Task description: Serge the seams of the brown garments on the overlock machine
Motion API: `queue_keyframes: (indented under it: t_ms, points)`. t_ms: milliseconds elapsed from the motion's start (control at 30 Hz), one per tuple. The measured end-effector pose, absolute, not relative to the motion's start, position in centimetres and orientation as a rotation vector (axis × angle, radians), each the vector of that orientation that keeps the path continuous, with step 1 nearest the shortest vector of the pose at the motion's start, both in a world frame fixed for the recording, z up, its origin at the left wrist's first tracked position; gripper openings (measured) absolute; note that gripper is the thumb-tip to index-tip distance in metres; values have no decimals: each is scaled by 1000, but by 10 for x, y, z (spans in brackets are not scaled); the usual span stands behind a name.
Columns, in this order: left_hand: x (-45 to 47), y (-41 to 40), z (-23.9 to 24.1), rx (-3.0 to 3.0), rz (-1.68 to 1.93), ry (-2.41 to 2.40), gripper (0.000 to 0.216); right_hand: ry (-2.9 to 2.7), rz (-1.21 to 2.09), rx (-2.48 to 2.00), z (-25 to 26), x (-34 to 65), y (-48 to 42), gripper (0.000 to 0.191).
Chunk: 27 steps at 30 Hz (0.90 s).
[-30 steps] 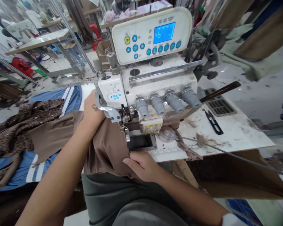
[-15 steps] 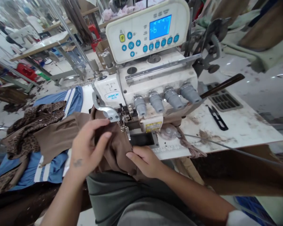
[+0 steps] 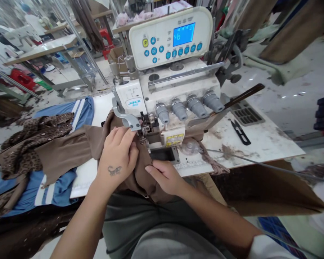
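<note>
A white overlock sewing machine with a blue-lit control panel stands on the table. Brown fabric lies bunched under its presser foot. My left hand rests palm down on the fabric just left of the foot, fingers together and pressing the cloth. My right hand grips the fabric's near edge in front of the needle plate, fingers curled around the fold.
A leopard-print cloth and blue striped fabric lie at the left. Black thread snips sit on the stained white table at the right. Other sewing tables stand behind.
My left hand drew back from behind the presser foot, lifted, then came down flat on the fabric beside the foot. My right hand kept hold of the fabric edge.
</note>
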<state>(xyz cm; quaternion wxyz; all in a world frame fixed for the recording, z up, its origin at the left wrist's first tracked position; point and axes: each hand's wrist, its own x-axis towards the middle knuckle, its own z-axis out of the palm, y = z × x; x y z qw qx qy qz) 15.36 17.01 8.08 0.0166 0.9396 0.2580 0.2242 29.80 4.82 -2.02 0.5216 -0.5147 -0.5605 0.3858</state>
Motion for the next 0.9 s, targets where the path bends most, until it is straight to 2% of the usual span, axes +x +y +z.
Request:
queue_keyframes:
  t_ms: [67, 200, 300, 500, 733, 833, 900]
  points:
    - [155, 170, 80, 2948, 692, 822, 50, -1331, 919, -1224, -23, 296, 47, 45]
    - [150, 170, 77, 2860, 777, 864, 43, -1089, 785, -1140, -35, 287, 41, 16]
    - [139, 171, 73, 2783, 801, 921, 46, -1008, 674, -1097, -41, 282, 37, 22]
    - [121, 174, 68, 2857, 673, 831, 48, -1053, 872, -995, -36, 285, 40, 28]
    - [126, 181, 78, 2887, 348, 885, 50, -1057, 869, -992, -38, 285, 38, 28]
    - [132, 189, 82, 2906, 285, 856, 46, -1031, 946, -977, -36, 288, 38, 23]
    - [138, 195, 86, 2918, 262, 830, 40, -1047, 950, -988, -32, 291, 39, 12]
